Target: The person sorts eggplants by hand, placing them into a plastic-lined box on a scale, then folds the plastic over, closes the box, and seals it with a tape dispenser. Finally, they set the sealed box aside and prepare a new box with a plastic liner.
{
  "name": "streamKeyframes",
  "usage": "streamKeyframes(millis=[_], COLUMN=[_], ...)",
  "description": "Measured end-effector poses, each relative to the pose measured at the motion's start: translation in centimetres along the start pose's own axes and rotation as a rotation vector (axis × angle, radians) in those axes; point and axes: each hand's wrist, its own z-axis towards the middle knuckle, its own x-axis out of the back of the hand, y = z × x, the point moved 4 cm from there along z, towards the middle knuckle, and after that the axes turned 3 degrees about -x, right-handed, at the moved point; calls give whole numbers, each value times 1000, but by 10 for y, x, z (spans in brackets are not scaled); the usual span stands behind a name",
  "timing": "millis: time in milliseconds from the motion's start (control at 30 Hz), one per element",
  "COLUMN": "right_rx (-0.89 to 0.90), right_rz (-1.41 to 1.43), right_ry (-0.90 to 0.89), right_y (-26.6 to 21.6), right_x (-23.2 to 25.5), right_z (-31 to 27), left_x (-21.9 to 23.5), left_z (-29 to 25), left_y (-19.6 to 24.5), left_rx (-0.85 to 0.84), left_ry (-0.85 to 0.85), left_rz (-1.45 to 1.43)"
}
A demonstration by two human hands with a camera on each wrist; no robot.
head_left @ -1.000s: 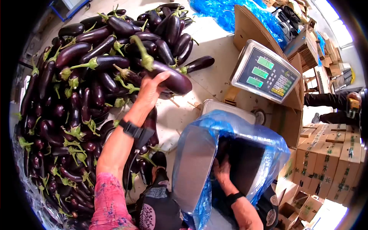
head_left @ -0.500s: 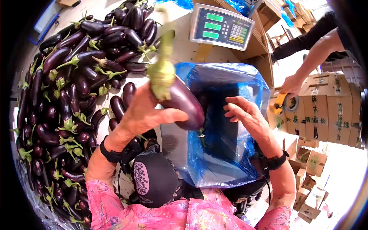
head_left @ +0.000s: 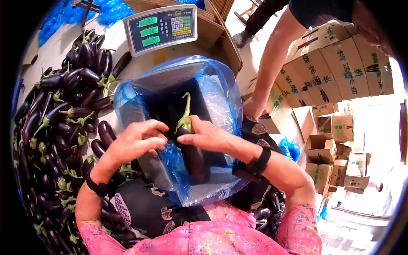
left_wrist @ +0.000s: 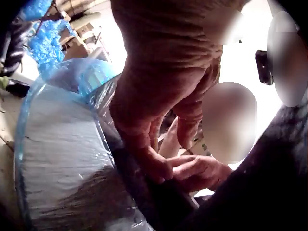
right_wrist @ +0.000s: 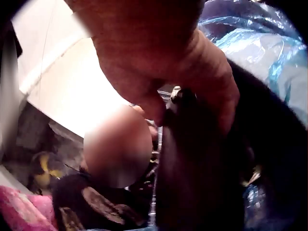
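Note:
An eggplant [head_left: 193, 163] with a long green stem is gripped near its cap by my right hand [head_left: 208, 135], over a carton [head_left: 170, 74] lined with blue plastic film [head_left: 231, 95]. Its round end points down toward me. In the right wrist view, the thumb and fingers of my right hand [right_wrist: 159, 62] straddle the eggplant's dark body [right_wrist: 197, 159]. My left hand [head_left: 134, 144] hovers at the carton's left side, fingers bent loosely and thumb apart, with nothing in it. The carton's inside is mostly in dark shadow.
A large heap of eggplants [head_left: 55, 127] covers the floor at left. Beyond the carton stands a scale display [head_left: 161, 29]. Another person's arm [head_left: 276, 59] reaches down on the right, near stacked printed cartons [head_left: 335, 63]. Smaller open boxes [head_left: 321, 148] lie farther right.
The left hand brought an eggplant from the heap to the carton, and the right hand now holds it. The right hand came up from inside the carton. The view swung right.

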Motion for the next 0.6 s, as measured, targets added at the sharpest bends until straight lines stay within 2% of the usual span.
streamKeyframes(millis=[133, 267, 333, 400, 467, 533, 600], right_rx=[-236, -194, 312, 634, 441, 501, 536], right_rz=[-256, -616, -899, -1018, -1097, -1179, -1208], right_ry=[37, -22, 96, 389, 200, 179, 232], right_y=[22, 36, 107, 90, 89, 78, 87], right_x=[-2, -38, -72, -66, -65, -59, -61], right_z=[41, 85, 123, 95, 100, 94, 97], left_x=[15, 25, 37, 60, 89, 131, 183], left_z=[-4, -18, -29, -37, -43, -39, -22], left_y=[-8, -28, -45, -70, -91, -119, -162], left_rx=[-41, -63, -35, -78, -62, -64, -123], left_ry=[84, 159, 224, 303, 483, 696, 947], left_rz=[-17, -85, -136, -157, -112, 72, 149])
